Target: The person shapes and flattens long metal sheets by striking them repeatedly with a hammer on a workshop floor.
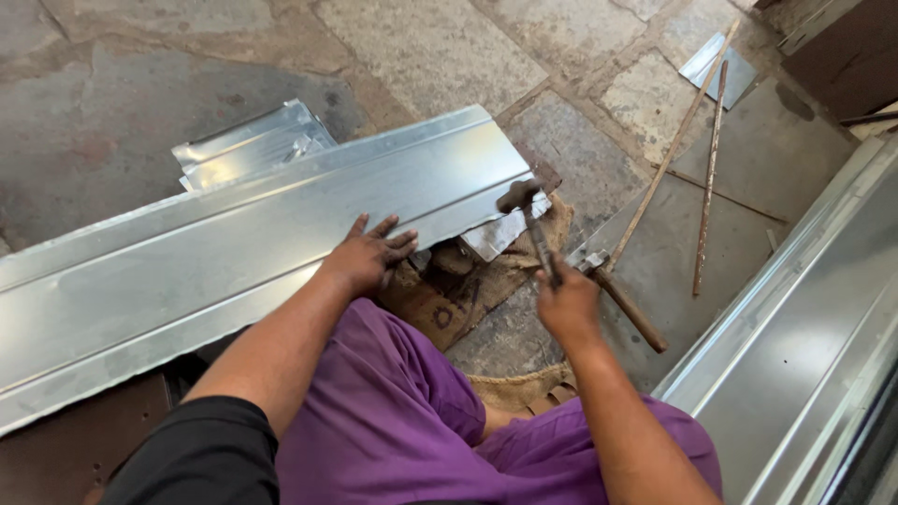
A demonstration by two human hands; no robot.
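Observation:
A long ribbed sheet of shiny metal [234, 252] lies across the stone floor and over my lap. My left hand [368, 254] presses flat on its near edge, fingers spread. My right hand [566, 301] is closed around the handle of a hammer [528, 213], whose dark head hovers just off the sheet's right end. Under that end lie a smaller bit of sheet metal [500, 234] and a brown burlap sack [468, 290]. My legs in purple cloth fill the bottom middle.
A second formed metal panel [804, 346] runs along the right. A folded metal piece [248, 145] lies behind the long sheet. Two thin rusty rods [708, 168], a wooden-handled tool [629, 309] and a small metal offcut [720, 70] lie on the floor at right.

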